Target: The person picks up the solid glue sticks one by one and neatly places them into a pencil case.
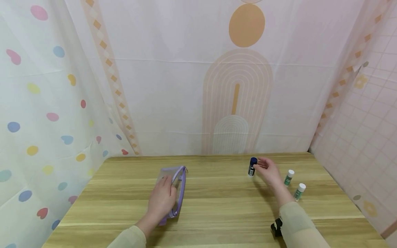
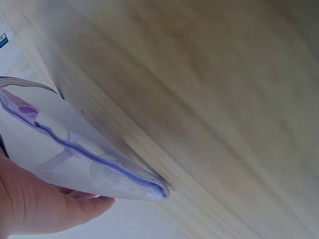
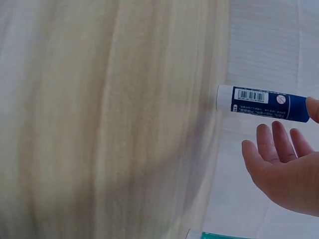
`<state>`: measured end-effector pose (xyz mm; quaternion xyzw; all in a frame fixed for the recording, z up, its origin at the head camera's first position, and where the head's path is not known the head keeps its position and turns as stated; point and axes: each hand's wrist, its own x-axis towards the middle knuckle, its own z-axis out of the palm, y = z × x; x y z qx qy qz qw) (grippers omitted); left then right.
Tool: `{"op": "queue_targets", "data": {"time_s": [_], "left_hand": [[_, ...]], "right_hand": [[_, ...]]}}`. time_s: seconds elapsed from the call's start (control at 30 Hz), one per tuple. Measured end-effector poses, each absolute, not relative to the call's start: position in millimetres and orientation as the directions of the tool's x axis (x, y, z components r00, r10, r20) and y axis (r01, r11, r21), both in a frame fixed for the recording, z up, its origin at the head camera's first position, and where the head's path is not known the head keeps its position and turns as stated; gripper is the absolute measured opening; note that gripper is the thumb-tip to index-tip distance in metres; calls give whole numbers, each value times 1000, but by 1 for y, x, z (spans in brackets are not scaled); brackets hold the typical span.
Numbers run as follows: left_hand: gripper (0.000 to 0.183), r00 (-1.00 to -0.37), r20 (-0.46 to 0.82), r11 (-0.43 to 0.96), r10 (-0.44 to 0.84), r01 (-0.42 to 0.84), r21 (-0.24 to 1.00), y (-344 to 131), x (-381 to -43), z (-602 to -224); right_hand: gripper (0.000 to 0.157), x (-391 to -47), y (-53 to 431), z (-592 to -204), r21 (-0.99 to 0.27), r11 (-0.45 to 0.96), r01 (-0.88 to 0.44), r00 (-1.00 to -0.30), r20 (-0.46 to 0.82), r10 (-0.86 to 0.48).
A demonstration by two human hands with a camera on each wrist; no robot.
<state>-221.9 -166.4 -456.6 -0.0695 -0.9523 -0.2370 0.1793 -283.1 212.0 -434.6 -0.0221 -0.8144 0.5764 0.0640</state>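
Note:
My left hand (image 1: pixel 162 197) grips a translucent mesh zipper pouch (image 1: pixel 181 187) with purple trim, on the left half of the table. In the left wrist view its fingers lie against the side of the pouch (image 2: pixel 75 149). A dark blue glue stick (image 1: pixel 252 167) with a white base stands upright toward the back right. Beside it is my right hand (image 1: pixel 269 173), its thumb right at the blue cap. The other fingers are spread loosely, apart from the glue stick (image 3: pixel 269 103) in the right wrist view.
Two green glue sticks with white caps, one farther back (image 1: pixel 289 177) and one nearer (image 1: pixel 299 191), stand to the right of my right forearm. The wooden table (image 1: pixel 217 206) ends at a patterned curtain (image 1: pixel 167 103) behind, with more curtain at both sides.

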Motion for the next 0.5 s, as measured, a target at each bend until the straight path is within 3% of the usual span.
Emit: {"op": "queue_targets", "data": {"time_s": [0.5], "left_hand": [[48, -926, 375, 874, 42, 216, 435, -167, -222, -458]], "right_hand": [[46, -290, 206, -439, -941, 338, 1, -994, 37, 107]]}}
